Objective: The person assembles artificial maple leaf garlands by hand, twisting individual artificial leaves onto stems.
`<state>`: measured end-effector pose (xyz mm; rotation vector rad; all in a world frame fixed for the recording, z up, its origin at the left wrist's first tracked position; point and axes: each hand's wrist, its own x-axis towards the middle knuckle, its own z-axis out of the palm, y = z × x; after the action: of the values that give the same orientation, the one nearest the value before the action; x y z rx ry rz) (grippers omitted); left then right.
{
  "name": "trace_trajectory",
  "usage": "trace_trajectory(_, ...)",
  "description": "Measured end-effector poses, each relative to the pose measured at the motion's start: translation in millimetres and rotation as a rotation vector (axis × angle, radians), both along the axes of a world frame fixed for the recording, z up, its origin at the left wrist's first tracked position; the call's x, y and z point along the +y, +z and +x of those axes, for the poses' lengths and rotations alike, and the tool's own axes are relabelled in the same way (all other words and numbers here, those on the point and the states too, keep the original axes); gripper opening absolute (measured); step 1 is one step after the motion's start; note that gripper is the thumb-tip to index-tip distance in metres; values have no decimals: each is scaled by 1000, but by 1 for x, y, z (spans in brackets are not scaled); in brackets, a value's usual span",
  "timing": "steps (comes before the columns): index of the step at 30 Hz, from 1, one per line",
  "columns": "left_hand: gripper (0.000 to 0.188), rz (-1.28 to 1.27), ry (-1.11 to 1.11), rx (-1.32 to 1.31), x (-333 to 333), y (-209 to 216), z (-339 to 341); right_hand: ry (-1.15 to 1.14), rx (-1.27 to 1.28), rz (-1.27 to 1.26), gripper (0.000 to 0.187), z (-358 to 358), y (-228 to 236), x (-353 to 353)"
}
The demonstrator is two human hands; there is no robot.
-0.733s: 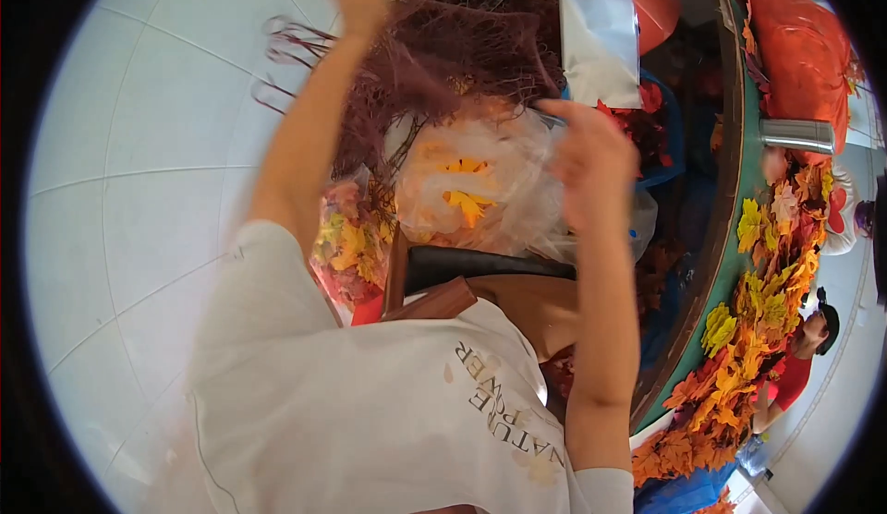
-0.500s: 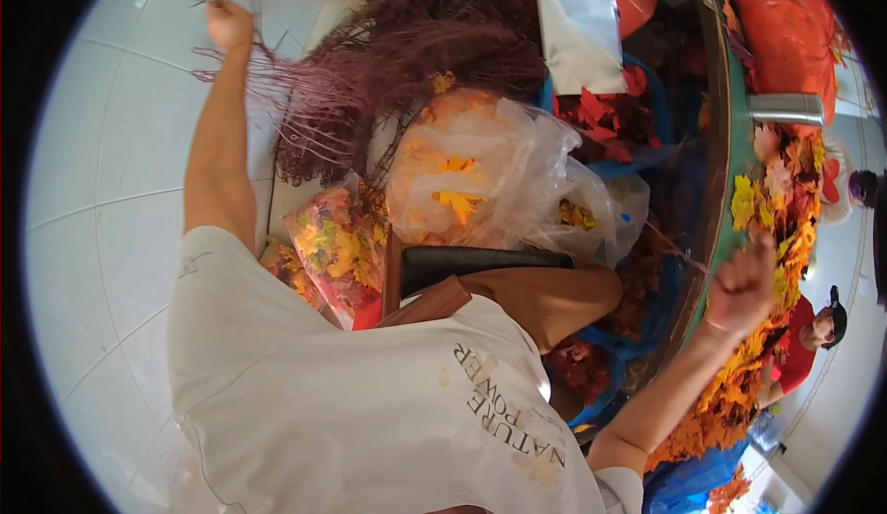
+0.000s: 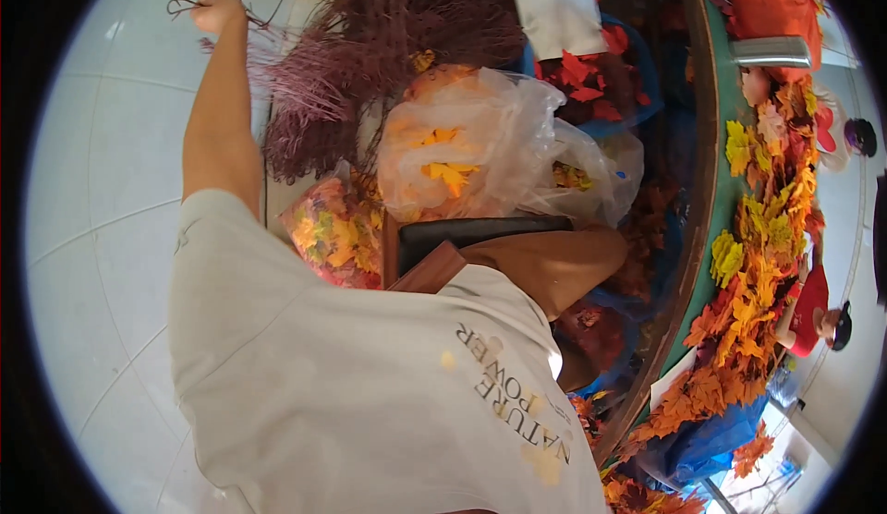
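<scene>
Strands (image 3: pixel 196 3) in one left hand (image 3: pixel 218 15), one silver cylinder (image 3: pixel 772 52)

Seen: one left hand (image 3: pixel 219 15), one green table (image 3: pixel 730 98), one metal cylinder (image 3: pixel 771 51), one silver pouch (image 3: pixel 554 11), two other people (image 3: pixel 813 311). Clear bags (image 3: pixel 504 145): at least two. Leaves (image 3: pixel 762 237), purplish strands (image 3: pixel 314 89): too many to count.

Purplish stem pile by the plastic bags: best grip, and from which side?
Likely the free ends on the left edge of the stem pile, coming from the left over the pale tiled floor. There the strands fan out thin and loose, while the middle is a dense tangle. The left hand holds thin dark strands near that edge.
</scene>
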<state>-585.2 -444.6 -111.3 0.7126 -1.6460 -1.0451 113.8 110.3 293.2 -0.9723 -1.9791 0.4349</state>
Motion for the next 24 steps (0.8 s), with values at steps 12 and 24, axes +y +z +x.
trace_trajectory(12,24,-363,-703,253,143,19,54,-1,-442,-279,39,166,-55,-89)
trace_trajectory(24,21,-479,-1061,277,237,51,170,175,-666,-457,41,197,-116,-130)
